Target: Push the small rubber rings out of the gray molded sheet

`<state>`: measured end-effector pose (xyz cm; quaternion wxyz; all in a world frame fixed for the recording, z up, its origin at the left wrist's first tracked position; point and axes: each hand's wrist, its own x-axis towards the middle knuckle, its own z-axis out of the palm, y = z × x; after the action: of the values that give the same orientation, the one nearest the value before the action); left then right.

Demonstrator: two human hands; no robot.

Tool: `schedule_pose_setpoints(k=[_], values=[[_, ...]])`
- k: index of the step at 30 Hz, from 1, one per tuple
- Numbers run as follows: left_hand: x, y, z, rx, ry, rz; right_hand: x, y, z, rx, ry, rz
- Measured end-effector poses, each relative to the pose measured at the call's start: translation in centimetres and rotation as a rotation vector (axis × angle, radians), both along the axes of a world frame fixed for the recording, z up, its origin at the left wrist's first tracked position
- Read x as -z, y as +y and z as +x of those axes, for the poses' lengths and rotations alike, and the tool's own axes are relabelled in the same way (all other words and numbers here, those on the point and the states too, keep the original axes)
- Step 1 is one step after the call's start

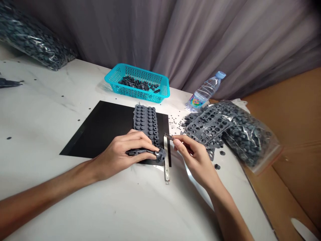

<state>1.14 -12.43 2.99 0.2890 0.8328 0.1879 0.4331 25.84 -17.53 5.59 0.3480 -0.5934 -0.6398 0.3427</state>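
— What occupies the left of the figure?
— A black mat (pixel 100 125); above it the left hand (pixel 127 150) pinches a dark studded piece (pixel 161 155), fingers narrow. A studded sheet (pixel 145 117) lies on the mat, beyond that hand.
— And rightward?
— A pale strip (pixel 166 164), then the right hand (pixel 194 154), thumb and fingers closed on a thin tool (pixel 169 136).

No words, brand, number or sign can be read. The one label (pixel 197 101) that shows is on the bottle (pixel 206 91), low on its side, below the blue cap (pixel 221 74). It carries a small, bright, multicoloured print, with green, orange and blue among its colours. Any lettering on it is too small and blurred to make out, so the brand cannot be told.
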Motion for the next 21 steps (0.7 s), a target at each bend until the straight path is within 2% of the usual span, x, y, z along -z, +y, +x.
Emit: schedule_pose_setpoints(k=[3,10,15,21], values=[[-0.1,0.0,0.1,-0.008,-0.002,0.011,0.3,0.1,0.1,-0.004,0.059,-0.11],[-0.1,0.0,0.0,-0.007,0.006,0.031,0.7,-0.3,-0.7,-0.076,0.304,-0.241],[0.0,-0.1,-0.1,-0.005,0.008,0.025,0.8,-0.3,-1.4,-0.084,0.537,-0.253],[0.1,-0.1,0.1,0.0,0.023,0.056,1.0,-0.4,-1.4,-0.045,0.604,-0.215]])
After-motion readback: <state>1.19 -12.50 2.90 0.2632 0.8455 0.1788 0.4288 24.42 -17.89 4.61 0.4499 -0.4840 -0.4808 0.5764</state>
